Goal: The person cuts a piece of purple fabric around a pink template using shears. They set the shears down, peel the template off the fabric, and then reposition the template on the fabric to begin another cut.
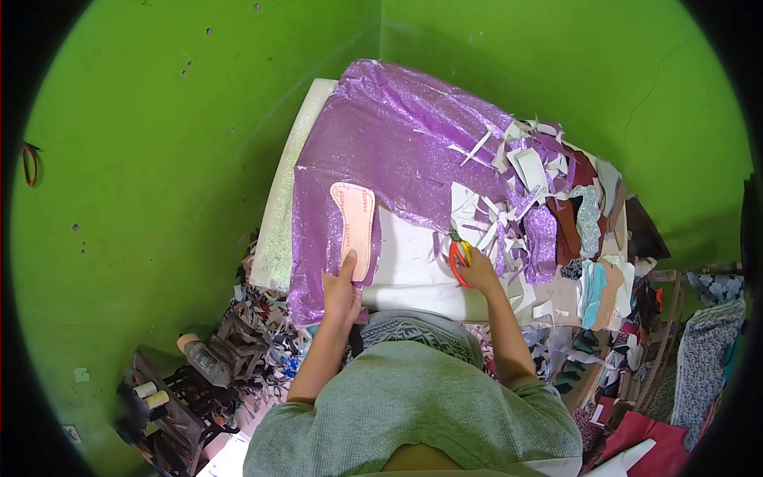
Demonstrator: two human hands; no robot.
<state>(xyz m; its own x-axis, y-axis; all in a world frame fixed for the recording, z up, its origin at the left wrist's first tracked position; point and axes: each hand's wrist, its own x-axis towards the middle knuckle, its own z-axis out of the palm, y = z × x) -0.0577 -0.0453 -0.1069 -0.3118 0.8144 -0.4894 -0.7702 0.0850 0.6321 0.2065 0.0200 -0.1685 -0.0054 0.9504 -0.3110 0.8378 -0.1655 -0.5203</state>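
My left hand [340,296] grips the lower end of a pale pink insole-shaped pattern [358,222] with red lettering, thumb on top. The pattern lies against shiny purple sheet material [397,119], whose cut edge runs close along the pattern's right side. In my right hand [480,272] are scissors [458,256] with red and yellow handles, their blades pointing up and away from me. Whether the blades are apart is too small to tell. To the right of them lies a stack of purple glittery sole-shaped pieces [542,242], partly under offcuts.
White and purple scraps [528,171] pile up on the table's right side, beside brown, silver and teal pieces [594,290]. A pale sheet [290,191] sticks out at left. Scraps cover the floor near a clear bottle [208,362]. Green walls meet behind the table.
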